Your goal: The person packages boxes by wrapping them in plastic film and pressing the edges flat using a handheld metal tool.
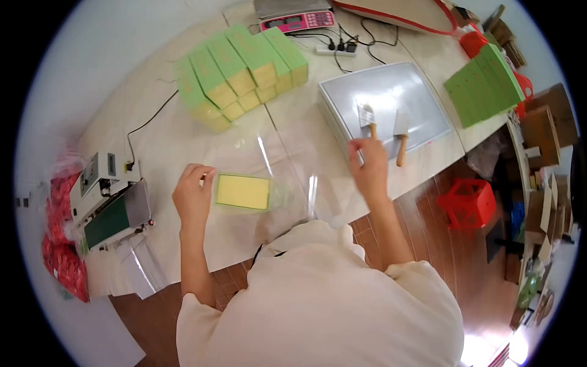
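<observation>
A green-edged box [243,191] with a pale yellow face lies flat on the table, just right of my left hand [194,186]. The fingers of that hand are curled into a pinch; what is between them, if anything, is too small to make out. Clear plastic film [287,162] seems to lie around and right of the box, showing mainly by its glare. My right hand [370,162] is over the near edge of a silver-grey case [397,79], fingers bent together close to the wooden handle of a scraper [367,116]. Beside it rests a second scraper [401,136].
Green and yellow boxes [238,67] are stacked at the back left, more green boxes [483,85] at the right. A sealing machine [110,196] stands left. Behind are a scale [296,19] and a power strip [336,50] with cables. A red crate [469,203] sits on the floor.
</observation>
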`<state>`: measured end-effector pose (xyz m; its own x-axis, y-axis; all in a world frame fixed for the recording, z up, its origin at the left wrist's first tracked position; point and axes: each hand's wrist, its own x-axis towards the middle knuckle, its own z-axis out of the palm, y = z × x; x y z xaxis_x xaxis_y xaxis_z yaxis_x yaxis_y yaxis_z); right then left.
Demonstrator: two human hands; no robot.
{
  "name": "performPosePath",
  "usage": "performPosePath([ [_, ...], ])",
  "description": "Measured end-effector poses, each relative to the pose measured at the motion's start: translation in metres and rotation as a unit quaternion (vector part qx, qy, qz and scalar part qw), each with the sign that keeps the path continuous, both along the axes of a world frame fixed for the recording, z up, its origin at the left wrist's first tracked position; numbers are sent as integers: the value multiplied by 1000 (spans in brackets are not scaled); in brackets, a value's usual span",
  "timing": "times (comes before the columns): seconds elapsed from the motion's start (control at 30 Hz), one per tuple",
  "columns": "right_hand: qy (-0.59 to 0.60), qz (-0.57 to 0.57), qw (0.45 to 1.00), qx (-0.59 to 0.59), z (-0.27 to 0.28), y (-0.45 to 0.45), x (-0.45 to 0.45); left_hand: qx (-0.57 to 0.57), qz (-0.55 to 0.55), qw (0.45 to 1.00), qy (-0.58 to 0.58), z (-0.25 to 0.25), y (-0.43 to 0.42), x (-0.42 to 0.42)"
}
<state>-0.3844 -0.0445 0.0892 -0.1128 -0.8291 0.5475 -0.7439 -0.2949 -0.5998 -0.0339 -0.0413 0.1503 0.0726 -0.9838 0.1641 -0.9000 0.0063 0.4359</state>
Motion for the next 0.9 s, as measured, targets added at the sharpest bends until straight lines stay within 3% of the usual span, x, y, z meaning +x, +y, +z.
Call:
performPosePath([
  [0.07,30,-147,989,-7,-15,-8,-43,-48,-36,998,-7,2,-2,-7],
  [0.13,149,-250,955,48,-34,-12,-88,-94,-58,994,-22,8,1,-13],
  [0.2,207,-318,921,92,-59,-13,-118,-99,-227,967,-62,16,3,-36],
  [0.33,248,-367,875,196,-87,-16,-132,-44,-303,951,-36,1,3,-52],
  [0.43,234,-367,873,218,-101,-19,-134,-55,-325,944,-31,-6,-2,-55],
  [0.53,216,-371,873,231,-104,-22,-133,-112,-273,955,-21,0,5,-58],
  [0.6,209,-370,875,230,-108,-26,-133,-94,-147,984,20,3,18,-60],
  [0.77,114,-394,863,295,-100,-28,-125,19,-194,981,-13,6,49,-60],
  [0.9,-22,-381,904,191,-97,-9,-112,-15,-237,969,-60,-6,57,-60],
])
